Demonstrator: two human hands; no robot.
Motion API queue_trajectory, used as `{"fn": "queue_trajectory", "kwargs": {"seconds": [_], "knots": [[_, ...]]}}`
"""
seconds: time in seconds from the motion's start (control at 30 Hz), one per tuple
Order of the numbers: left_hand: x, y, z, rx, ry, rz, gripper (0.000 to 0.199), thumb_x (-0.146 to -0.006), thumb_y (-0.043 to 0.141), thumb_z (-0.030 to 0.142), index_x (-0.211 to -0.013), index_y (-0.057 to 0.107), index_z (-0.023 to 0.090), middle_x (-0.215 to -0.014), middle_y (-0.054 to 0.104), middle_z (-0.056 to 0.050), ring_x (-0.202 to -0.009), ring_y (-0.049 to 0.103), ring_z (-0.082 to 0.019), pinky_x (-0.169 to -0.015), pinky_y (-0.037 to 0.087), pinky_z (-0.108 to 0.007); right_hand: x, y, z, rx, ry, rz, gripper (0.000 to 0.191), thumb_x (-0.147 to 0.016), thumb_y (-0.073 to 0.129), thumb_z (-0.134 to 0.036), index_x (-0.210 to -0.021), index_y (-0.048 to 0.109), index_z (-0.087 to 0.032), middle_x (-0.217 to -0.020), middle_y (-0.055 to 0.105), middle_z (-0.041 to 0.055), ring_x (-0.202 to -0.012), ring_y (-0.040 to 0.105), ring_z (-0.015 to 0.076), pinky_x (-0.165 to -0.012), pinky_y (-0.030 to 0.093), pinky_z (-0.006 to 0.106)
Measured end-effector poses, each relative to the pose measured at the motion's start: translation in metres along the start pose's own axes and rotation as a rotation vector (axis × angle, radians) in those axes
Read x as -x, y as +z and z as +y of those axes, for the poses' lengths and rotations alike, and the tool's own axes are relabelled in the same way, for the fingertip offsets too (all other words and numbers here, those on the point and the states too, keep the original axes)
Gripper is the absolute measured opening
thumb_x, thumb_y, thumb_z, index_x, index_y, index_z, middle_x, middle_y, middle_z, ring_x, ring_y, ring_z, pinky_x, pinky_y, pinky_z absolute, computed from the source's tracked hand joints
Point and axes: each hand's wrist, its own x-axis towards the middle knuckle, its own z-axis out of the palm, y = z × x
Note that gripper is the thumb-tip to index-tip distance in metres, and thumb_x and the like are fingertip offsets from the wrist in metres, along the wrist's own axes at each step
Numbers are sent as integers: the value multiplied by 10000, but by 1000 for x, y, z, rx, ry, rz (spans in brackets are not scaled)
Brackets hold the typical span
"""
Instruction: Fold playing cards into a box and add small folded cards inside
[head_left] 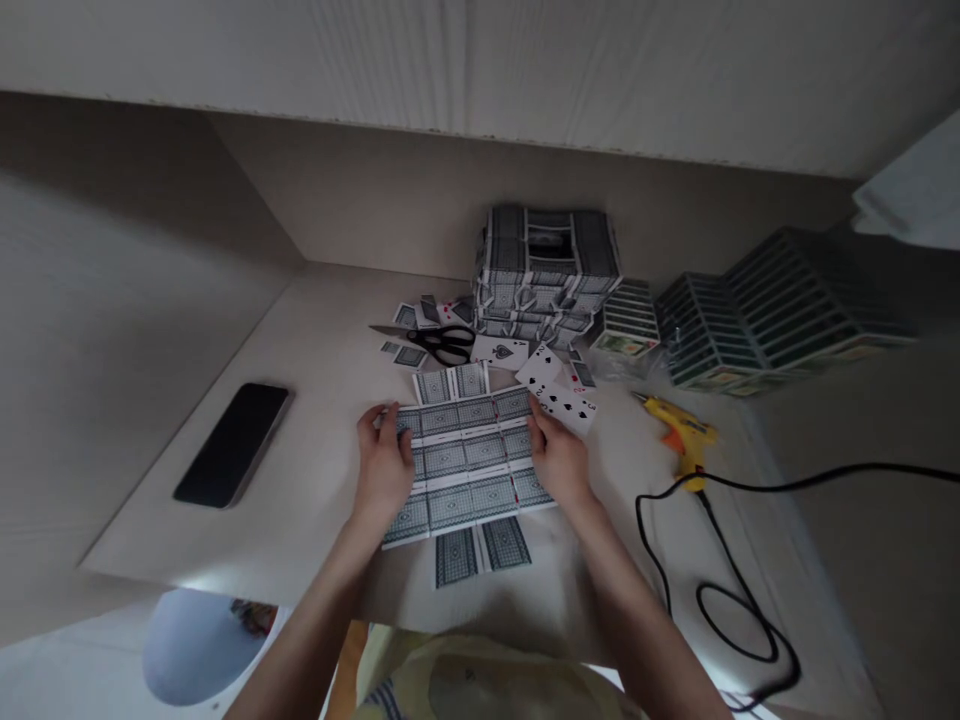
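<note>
A panel of playing cards (pixel 466 457), joined in rows with their patterned backs up, lies in front of me. At its left edge my left hand (pixel 382 468) is closed, thumb on top and fingers along the side. My right hand (pixel 562 462) pinches the right edge near the upper corner, its fingertips partly hidden. Pairs of cards stick out past the panel's far and near sides. Just beyond it are loose face-up cards (pixel 568 405), an ace of spades (pixel 500 351) and black-handled scissors (pixel 446 343).
A box-like structure built of cards (pixel 547 265) stands at the back. Stacked card packs (pixel 739 310) line the back right. A yellow glue gun (pixel 686 435) with a looping black cable (pixel 720 510) lies right; a phone (pixel 235 445) lies left. A shelf overhangs the table.
</note>
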Motion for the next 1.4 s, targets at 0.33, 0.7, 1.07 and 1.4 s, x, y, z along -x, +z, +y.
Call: {"fn": "queue_trajectory", "kwargs": {"seconds": [0.33, 0.7, 1.07, 1.4], "knots": [[0, 2, 3, 5, 9, -40, 379, -856, 363, 230, -1219, 439, 151, -1247, 316, -142, -1180, 372, -253, -1029, 336, -458, 2, 2, -6, 119, -33, -24, 462, -847, 355, -223, -1300, 446, -224, -1120, 642, 75, -816, 642, 223, -658, 467, 309], [-6, -20, -9, 171, -138, 3, 446, -808, 450, 242, -1251, 446, 188, -1258, 380, -123, -1152, 454, -219, -982, 407, -396, -1, -14, -1, -74, 39, -32, 508, -848, 393, -416, -1293, 442, -176, -807, 694, 64, -669, 628, 210, -625, 467, 303], [-53, -40, 10, 122, 128, -81, 258, -810, 457, 291, -974, 636, 203, -1055, 609, -53, -1033, 538, -190, -970, 399, -370, -32, -35, 49, 156, 44, 99, 396, -740, 583, -370, -1082, 611, -171, -1041, 606, 120, -991, 505, 251, -838, 374, 390], [-107, -19, 41, 20, 342, -386, 357, -768, 538, 383, -1060, 614, 193, -1058, 610, -74, -1018, 541, -221, -903, 418, -340, -27, -29, 43, 120, 177, 61, 450, -570, 685, -508, -838, 616, -153, -849, 635, 100, -908, 533, 282, -793, 362, 400]]}}
